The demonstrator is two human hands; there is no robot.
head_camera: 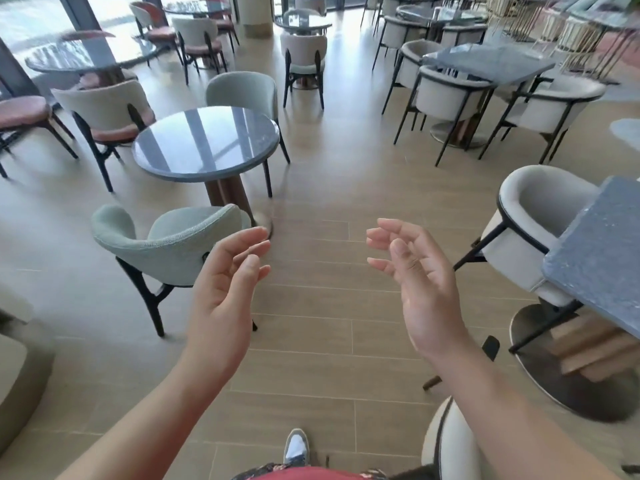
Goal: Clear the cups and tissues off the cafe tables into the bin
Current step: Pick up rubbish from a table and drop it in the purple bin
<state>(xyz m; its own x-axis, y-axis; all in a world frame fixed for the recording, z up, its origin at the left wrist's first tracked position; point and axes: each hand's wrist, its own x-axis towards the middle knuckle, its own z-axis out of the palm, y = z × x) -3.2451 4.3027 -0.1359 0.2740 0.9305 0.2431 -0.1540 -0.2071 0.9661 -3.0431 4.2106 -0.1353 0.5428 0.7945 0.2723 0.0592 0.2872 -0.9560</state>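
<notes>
The 2 hands are raised over the wood-plank floor point(322, 341), palms facing each other, fingers loosely curled and apart, pointing away from the person and holding nothing. The left hand point(221, 292) is in front of a green chair point(166, 244) by the round table point(207, 143). The right hand point(419, 282) is near the square table point(602, 251). Where the task's things lie, or which way they point, cannot be told.

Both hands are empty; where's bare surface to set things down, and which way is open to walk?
The round table, ringed by chairs, shows a bare top; so does the visible corner of the square table at right. The floor aisle between them lies open beyond the left hand and right hand. Crowded: the armchairs packed round the far-right tables.
</notes>
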